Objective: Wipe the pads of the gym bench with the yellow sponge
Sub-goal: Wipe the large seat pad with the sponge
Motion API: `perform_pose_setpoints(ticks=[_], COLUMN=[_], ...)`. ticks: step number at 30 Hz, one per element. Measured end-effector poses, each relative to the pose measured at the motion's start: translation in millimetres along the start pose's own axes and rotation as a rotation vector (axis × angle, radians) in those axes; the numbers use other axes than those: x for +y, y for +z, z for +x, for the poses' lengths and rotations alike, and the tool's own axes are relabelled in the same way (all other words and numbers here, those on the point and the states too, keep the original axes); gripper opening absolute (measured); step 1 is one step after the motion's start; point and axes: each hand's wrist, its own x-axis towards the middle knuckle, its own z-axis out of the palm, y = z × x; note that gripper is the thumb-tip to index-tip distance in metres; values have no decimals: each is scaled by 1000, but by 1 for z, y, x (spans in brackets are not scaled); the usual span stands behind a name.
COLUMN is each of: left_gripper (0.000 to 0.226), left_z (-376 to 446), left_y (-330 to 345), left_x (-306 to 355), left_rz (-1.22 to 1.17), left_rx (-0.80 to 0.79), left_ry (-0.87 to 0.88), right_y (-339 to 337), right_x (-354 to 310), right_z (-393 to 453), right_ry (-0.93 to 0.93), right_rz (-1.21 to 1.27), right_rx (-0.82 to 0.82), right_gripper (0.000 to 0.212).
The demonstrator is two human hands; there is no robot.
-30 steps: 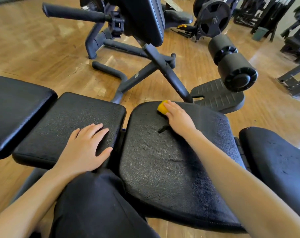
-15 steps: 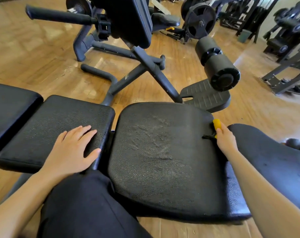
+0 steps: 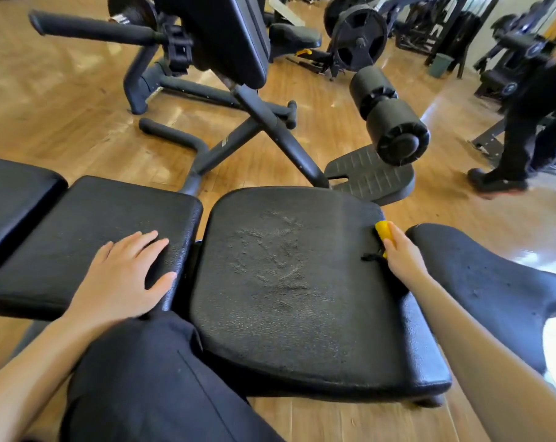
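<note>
The black gym bench has several pads in a row. On the wide middle pad (image 3: 289,314) there are wet streaks in the centre. My right hand (image 3: 404,256) holds the yellow sponge (image 3: 384,232) against that pad's right edge, fingers over it, a short black cord hanging from it. The pad to the left (image 3: 79,231) carries my left hand (image 3: 123,279), lying flat with fingers spread near its right edge. Another pad (image 3: 493,291) lies to the right, with small specks on it, and a further one (image 3: 12,199) is at the far left.
My knee in dark trousers (image 3: 149,384) sits against the bench's near side. Beyond the bench stand a black machine frame (image 3: 248,129), foam rollers (image 3: 394,122) and a footplate (image 3: 365,177) on the wooden floor. A person's legs in dark clothes (image 3: 525,135) are at the right.
My right hand has swept the sponge from the middle pad's far edge across to its right edge and stays there. The left hand has kept still. A person has come into view at the right.
</note>
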Motion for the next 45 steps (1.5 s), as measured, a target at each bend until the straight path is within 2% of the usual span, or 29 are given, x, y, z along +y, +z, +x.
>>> perform_pose_setpoints(ticks=[5,9,23,28,31,35,45], left_gripper=[74,74,82,59,58,56,55], left_z=[1,1,5,4,0,-6,-11], left_y=[2,4,5,5,1,-3,-10], left_x=[-3,-3,-4,-5,-5,-6,-6], left_rz=[-6,-16,-2,-32,-50,-72,-83], left_rx=[14,44,64,17,1,-12,-27], left_ry=[2,4,23,7,18,39,66], right_y=[3,3,-30,-34,-31,-25,-23], right_x=[-15,-14,37,43,40,28,-2], right_z=[46,41,-141,-176,-190,-194,-170], right_ry=[2,39,83,115,107,81,-2], right_rz=[36,105,222,283,286,142,-120], right_rx=[7,33,-26,6,66,85,-94], right_gripper=[37,40,43,41,40,39,44])
